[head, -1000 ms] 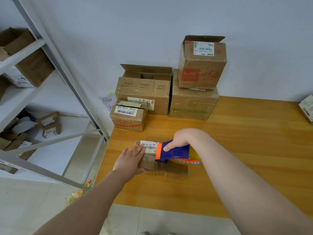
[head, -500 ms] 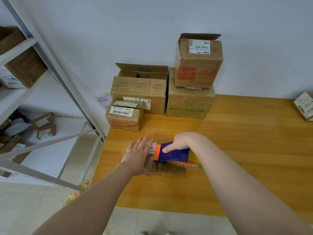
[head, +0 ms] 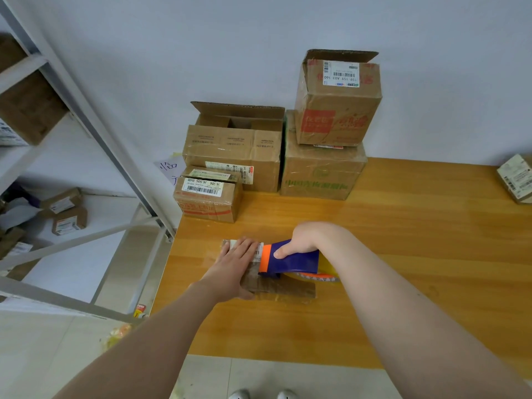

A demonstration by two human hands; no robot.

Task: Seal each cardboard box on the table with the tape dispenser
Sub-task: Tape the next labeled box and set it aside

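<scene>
Left hand [head: 234, 266] flat on the small box [head: 276, 286], right hand [head: 302, 240] gripping the tape dispenser [head: 290, 259]. Imo box could slide bc it's light, tape might wrinkle w/o steady pressure.

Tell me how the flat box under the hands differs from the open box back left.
The flat box is low and thin; the open box is taller. The flat box is closed, pressed by the left hand; the open box has a flap standing up. Both are labelled brown cardboard.
</scene>
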